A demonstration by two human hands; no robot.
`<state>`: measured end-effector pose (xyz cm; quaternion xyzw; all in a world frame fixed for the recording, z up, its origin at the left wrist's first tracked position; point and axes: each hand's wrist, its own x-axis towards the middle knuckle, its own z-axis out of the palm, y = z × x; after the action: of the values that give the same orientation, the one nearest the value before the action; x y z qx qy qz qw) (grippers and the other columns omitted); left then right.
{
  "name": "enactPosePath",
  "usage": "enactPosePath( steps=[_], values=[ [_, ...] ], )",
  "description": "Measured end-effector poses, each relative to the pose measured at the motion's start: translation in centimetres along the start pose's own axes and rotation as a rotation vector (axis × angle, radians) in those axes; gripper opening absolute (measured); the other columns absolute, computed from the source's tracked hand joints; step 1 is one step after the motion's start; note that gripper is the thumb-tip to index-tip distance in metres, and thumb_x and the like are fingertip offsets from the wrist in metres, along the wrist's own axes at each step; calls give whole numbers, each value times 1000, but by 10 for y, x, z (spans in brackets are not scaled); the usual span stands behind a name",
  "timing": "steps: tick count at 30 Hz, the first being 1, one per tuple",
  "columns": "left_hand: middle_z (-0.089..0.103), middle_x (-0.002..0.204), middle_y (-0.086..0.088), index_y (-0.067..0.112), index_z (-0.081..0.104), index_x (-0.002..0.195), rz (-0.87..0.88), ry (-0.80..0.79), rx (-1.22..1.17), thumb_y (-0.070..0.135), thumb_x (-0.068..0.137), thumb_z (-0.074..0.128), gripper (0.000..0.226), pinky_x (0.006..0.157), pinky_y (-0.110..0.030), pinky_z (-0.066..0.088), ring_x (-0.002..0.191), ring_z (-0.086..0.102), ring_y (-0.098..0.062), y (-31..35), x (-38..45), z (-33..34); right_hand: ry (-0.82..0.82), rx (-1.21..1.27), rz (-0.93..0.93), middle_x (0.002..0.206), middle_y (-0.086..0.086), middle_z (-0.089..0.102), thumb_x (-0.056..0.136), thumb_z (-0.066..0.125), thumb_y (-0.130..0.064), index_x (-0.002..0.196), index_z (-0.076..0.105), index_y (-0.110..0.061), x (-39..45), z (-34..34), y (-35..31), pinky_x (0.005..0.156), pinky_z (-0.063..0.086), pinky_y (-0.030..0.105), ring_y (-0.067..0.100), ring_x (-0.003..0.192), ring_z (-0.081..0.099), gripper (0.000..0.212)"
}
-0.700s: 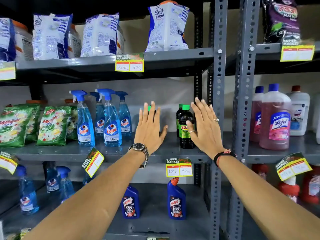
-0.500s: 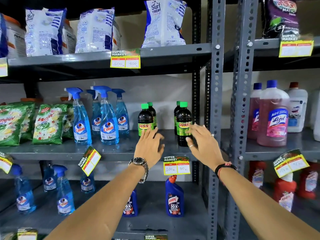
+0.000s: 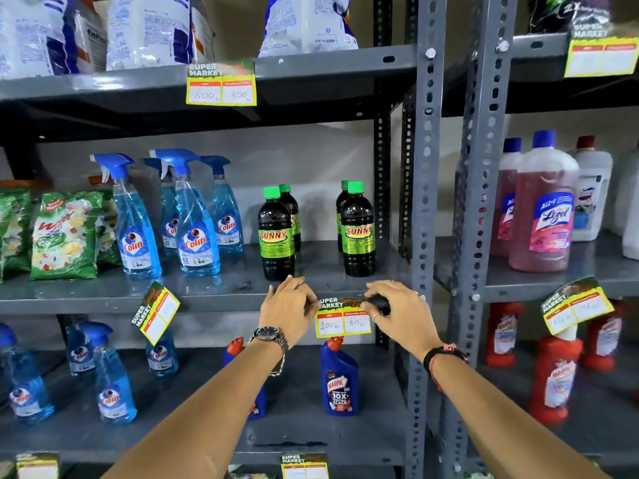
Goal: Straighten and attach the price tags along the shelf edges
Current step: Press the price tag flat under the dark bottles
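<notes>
The price tag marked 100 and 80 (image 3: 343, 318) is seen at the front edge of the middle shelf (image 3: 221, 299), below the two pairs of green-capped Sunny bottles (image 3: 357, 229), and it is flanked by both hands. The left hand (image 3: 288, 311) is set against the tag's upper left corner with its fingers (image 3: 306, 299) curled in, and the right hand (image 3: 397, 314) is set at the upper right corner, thumb and fingers closed to a narrow pinch over the dark header strip — whether the card is truly gripped or only pressed cannot be told from this view. The tag is judged to be a thin printed card: very light, flexible, easily creased or torn at a corner, and probably glossy enough to slip under dry fingertips. It is best taken by the two top corners, where it meets the shelf lip, so that it can be levelled without the written prices being bent or smeared; only light pressure should be needed, applied evenly along the top strip. It already hangs close to level. Two other tags are seen markedly tilted — one on the same shelf near the Colin spray bottles (image 3: 154, 312), and one on the neighbouring rack (image 3: 575, 305) — and the same corner hold would suit them.
</notes>
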<state>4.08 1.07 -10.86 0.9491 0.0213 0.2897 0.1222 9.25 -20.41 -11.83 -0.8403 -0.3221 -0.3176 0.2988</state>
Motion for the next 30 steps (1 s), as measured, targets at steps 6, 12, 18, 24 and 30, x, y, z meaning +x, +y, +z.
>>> enactPosePath(
  steps=[6, 12, 18, 24, 30],
  values=[
    [65, 106, 0, 18, 58, 91, 2, 34, -26, 21, 92, 49, 9, 107, -50, 31, 96, 60, -23, 4, -1, -1, 41, -99, -65, 92, -7, 69, 89, 58, -22, 84, 61, -22, 4, 4, -1, 54, 46, 27, 14, 81, 63, 5],
    [71, 88, -2, 19, 56, 92, 28, 5, -105, 22, 92, 51, 6, 67, -32, 47, 77, 64, -22, -1, 7, -12, 36, -187, -103, 74, -6, 67, 92, 51, -21, 86, 50, -20, 12, -5, -8, 39, 27, 19, 16, 56, 58, 6],
    [69, 115, 4, 27, 59, 77, 51, -65, -152, 26, 84, 64, 8, 84, -27, 46, 114, 58, -12, -15, 2, -11, -29, -219, -98, 85, -8, 62, 88, 54, -28, 83, 58, -25, 6, -2, -7, 46, 36, 23, 17, 68, 60, 7],
    [56, 134, 4, 23, 65, 81, 32, -72, -127, 27, 81, 67, 5, 109, -42, 29, 127, 47, -13, -18, 3, -5, -66, -246, -91, 105, -4, 64, 80, 64, -26, 81, 67, -22, 3, -1, -8, 56, 34, 23, 20, 80, 64, 5],
    [55, 135, 5, 24, 65, 80, 17, -69, -127, 28, 81, 67, 4, 103, -40, 39, 121, 53, -14, -14, 1, -8, -54, -250, -92, 100, -3, 63, 82, 62, -24, 84, 66, -21, 5, 1, -9, 51, 31, 18, 21, 77, 62, 6]
  ],
)
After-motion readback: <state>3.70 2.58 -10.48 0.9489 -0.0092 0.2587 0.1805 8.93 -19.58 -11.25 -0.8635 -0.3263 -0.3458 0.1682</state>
